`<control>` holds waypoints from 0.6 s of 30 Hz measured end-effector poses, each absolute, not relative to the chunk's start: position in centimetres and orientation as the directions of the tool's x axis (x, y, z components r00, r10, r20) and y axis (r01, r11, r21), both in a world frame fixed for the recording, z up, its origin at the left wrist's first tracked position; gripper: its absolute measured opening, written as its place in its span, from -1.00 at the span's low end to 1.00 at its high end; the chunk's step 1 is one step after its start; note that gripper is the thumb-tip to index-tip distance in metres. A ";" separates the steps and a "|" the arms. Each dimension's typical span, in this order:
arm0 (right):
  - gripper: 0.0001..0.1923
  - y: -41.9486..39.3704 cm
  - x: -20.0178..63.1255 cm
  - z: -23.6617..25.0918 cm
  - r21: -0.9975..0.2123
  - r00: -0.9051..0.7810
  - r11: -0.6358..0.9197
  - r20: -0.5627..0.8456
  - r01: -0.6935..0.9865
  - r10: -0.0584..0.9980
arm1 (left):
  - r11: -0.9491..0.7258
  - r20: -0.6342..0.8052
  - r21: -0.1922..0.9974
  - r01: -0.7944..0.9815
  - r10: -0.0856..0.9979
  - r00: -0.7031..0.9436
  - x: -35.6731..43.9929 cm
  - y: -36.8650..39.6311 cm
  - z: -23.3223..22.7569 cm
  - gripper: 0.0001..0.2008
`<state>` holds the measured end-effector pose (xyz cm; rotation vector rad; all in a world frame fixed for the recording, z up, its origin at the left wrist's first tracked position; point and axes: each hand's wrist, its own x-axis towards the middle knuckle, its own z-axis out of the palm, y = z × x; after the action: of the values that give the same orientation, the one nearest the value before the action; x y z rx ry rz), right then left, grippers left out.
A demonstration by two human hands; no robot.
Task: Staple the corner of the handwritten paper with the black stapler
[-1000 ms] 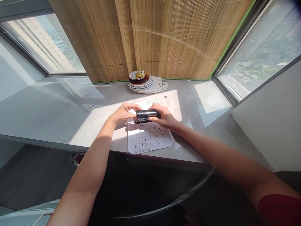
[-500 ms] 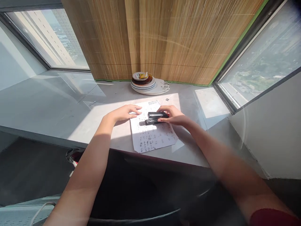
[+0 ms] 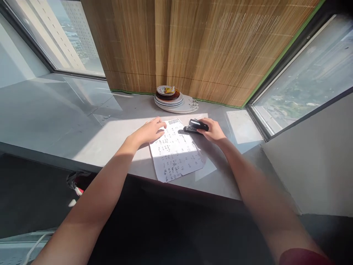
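1 stapler point(image 3: 196, 126); 1 sheet point(image 3: 175, 149); 1 plate stack point(image 3: 175, 101)

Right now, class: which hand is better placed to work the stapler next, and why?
The right hand: it already grips the stapler by the paper's top right corner. The left hand lies flat on the paper, likely steadying it.

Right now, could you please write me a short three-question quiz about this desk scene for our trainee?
1. True or false: the right hand holds the stapler.
2. The left hand rests on: A) the stack of plates B) the handwritten sheet C) the bamboo blind
3. Fill in: the stapler sits at the sheet's far ____ corner.

Key: 1 true; 2 B; 3 right.
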<state>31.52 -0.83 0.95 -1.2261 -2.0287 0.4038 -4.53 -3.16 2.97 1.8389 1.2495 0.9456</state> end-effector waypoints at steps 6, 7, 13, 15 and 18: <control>-0.78 -1.1 31.5 1.2 -0.575 -0.293 0.491 0.405 0.654 0.866 | -0.402 -0.058 0.682 0.611 0.803 0.593 -4.1 -4.1 4.2 -0.67; -0.77 -1.1 31.5 1.2 -0.572 -0.284 0.485 0.408 0.661 0.868 | -0.426 -0.078 0.647 0.632 0.788 0.611 -4.4 -4.2 4.4 -0.71; -0.75 -1.8 30.7 1.3 -0.546 -0.393 0.519 0.340 0.657 0.855 | -0.538 -0.087 0.376 0.755 0.790 0.606 -2.3 -5.7 5.0 -0.60; -0.72 -2.0 30.3 1.5 -0.519 -0.429 0.544 0.335 0.659 0.839 | -0.606 -0.096 0.308 0.733 0.747 0.658 -1.2 -6.3 5.4 -0.48; -0.69 -2.1 30.3 1.5 -0.483 -0.429 0.558 0.360 0.674 0.829 | -0.621 -0.097 0.248 0.743 0.748 0.657 -0.4 -7.0 5.9 -0.38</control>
<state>30.31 -2.08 1.49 -1.2027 -2.2288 0.3581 -0.41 -6.96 5.93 2.6097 1.2003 0.0233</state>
